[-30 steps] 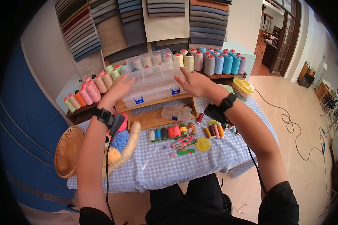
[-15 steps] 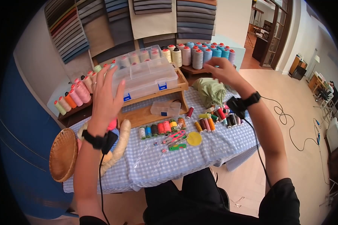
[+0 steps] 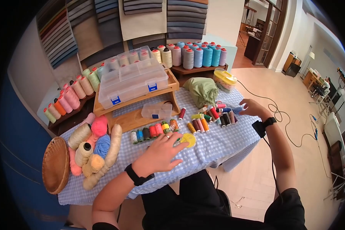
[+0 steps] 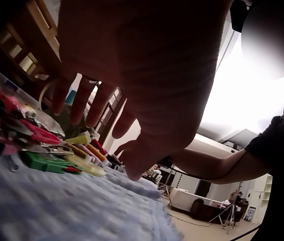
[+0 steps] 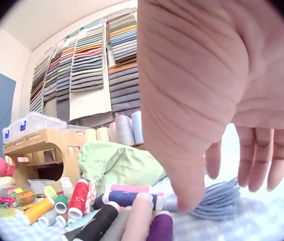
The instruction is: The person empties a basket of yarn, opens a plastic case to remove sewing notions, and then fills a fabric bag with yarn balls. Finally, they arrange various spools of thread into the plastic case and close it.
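My left hand (image 3: 163,153) hovers palm down above the front of the checked cloth, its fingers spread and holding nothing. Below and beyond it lie a yellow disc (image 3: 188,140), a green-handled tool (image 4: 49,163) and pink-handled snips (image 4: 39,133); the hand covers much of these in the head view. At the table's right side is my right hand (image 3: 256,109), its thumb and fingers apart around a blue tassel-like bundle of cord (image 5: 217,201). The thumb overlaps the bundle's bound end in the right wrist view. Several small thread spools (image 5: 142,216) lie just beside it.
A clear compartment case (image 3: 134,82) sits on a wooden stand (image 3: 174,86), with a small clear box (image 3: 157,110) below. Yarn balls (image 3: 102,145) and a wicker basket (image 3: 55,165) are at left. A green cloth bag (image 3: 201,92) and a yellow-lidded tub (image 3: 225,79) stand back right.
Both hands have come away from the clear case. The left has dropped to the cloth's front near the tools; the right has moved down and right to the blue bundle.
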Available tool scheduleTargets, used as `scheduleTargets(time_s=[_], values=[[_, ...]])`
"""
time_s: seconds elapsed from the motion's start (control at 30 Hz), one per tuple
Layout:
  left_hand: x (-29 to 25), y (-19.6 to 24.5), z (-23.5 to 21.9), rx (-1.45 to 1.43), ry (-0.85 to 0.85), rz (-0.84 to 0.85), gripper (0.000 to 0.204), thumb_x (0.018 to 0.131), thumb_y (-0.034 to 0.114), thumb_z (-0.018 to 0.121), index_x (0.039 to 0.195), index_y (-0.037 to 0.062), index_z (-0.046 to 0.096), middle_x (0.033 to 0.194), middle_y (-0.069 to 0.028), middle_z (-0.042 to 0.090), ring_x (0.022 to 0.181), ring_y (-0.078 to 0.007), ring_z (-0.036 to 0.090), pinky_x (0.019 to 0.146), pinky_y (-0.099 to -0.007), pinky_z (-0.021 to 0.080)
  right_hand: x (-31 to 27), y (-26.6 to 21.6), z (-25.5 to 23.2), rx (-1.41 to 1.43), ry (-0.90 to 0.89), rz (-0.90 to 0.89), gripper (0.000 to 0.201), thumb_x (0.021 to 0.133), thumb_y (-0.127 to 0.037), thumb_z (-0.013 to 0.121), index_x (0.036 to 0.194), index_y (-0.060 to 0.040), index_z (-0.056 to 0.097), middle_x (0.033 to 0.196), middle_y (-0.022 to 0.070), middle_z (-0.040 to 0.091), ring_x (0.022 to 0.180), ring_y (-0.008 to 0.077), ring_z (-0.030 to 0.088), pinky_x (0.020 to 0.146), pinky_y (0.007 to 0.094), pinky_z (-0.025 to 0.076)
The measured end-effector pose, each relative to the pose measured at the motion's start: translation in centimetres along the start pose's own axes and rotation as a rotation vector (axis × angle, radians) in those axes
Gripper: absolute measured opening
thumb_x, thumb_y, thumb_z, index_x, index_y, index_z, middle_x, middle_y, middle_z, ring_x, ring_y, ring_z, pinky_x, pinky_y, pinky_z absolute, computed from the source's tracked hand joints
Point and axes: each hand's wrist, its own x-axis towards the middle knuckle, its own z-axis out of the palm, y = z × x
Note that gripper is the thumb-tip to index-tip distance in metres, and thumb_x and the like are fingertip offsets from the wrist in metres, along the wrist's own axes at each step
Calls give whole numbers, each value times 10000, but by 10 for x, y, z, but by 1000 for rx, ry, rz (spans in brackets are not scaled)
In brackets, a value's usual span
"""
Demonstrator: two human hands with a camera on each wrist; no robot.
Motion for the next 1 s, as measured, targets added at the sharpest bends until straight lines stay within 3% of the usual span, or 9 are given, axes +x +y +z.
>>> scheduleTargets(time_s=[0.13,0.3,0.37,0.43,0.5,0.63,0.73,0.8,1.0], values=[[11,-1,12,49,-52,-54,559,787,164,799,1317,107,628,1347,-165,523,1243,-358,522,1045,-459,446,4,-19,20,12,-25,-212,392,836,-220,810,1157,-15,718,980,166,742,944,232,716,842,348,568],[9,-17,30,158,-57,-86,485,791,112,780,1262,93,663,1274,-165,552,1197,-350,541,1023,-454,456,20,-35,22,251,-121,-80,296,847,-181,787,1078,-2,739,875,100,752,838,201,720,778,341,571],[10,-18,30,161,-57,-95,462,789,101,777,1239,87,673,1250,-163,560,1181,-348,547,1013,-451,459,32,-42,21,10,191,-338,244,855,-198,790,987,4,756,871,99,752,816,192,715,755,344,571],[11,-17,27,144,-55,-111,429,797,115,770,1215,84,677,1222,-161,566,1154,-348,557,993,-450,464,35,-67,13,74,223,-257,251,855,-232,795,907,10,756,867,115,746,822,189,704,743,338,561],[14,-15,26,137,-77,-129,426,804,132,765,1217,82,673,1213,-165,567,1146,-349,560,986,-452,465,36,-100,9,275,75,-153,307,841,-285,809,893,12,751,859,112,742,817,186,692,731,329,550],[17,-10,26,139,-121,-156,445,821,183,750,1241,74,652,1190,-173,569,1125,-353,567,971,-458,467,51,-129,22,72,77,-136,332,848,-320,810,862,4,738,835,71,724,775,153,664,691,302,524],[18,-9,22,118,-135,-167,483,818,189,751,1270,64,632,1189,-179,570,1122,-359,569,965,-457,470,70,-126,27,237,19,-101,299,860,-319,810,837,-34,720,807,29,692,743,117,634,659,282,497],[16,-9,23,121,-120,-157,492,816,191,752,1274,59,629,1193,-182,571,1119,-360,570,963,-456,472,78,-124,22,576,32,-85,248,872,-288,801,825,-71,691,796,-2,666,724,91,606,655,260,476],[17,-6,29,131,-154,-151,518,808,202,760,1278,32,623,1216,-197,569,1133,-359,567,964,-458,474,89,-144,-14,1150,10,-89,148,997,-180,659,1072,-54,655,1013,38,676,920,134,643,814,309,527]])
